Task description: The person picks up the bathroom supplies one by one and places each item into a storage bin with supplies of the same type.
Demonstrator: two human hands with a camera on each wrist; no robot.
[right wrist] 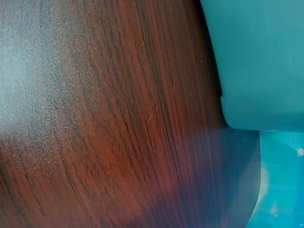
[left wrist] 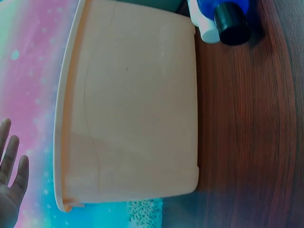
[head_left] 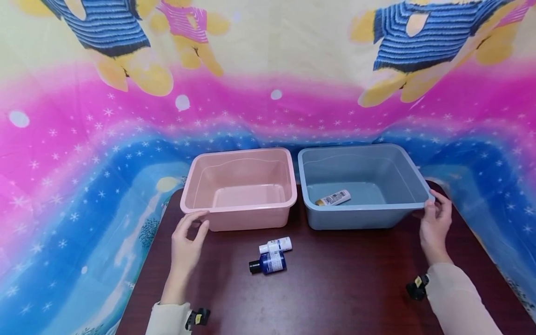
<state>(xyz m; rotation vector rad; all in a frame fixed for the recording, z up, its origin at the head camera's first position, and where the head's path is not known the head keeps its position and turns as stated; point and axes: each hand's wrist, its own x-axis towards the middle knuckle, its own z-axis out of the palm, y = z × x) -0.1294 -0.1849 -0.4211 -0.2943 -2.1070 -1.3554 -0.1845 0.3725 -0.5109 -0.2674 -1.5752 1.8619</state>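
At the blue basin's right front corner, my right hand bends around the rim; whether it grips, I cannot tell. Left of that basin sits the pink basin, my left hand loosely spread near it. Dark wood table lies beneath the blue basin, snowflake-patterned cloth behind.

The writing on the blue bottle, white bottle and tube is too small to read. The left wrist view cuts off the left hand; the right wrist view cuts off the blue tub.
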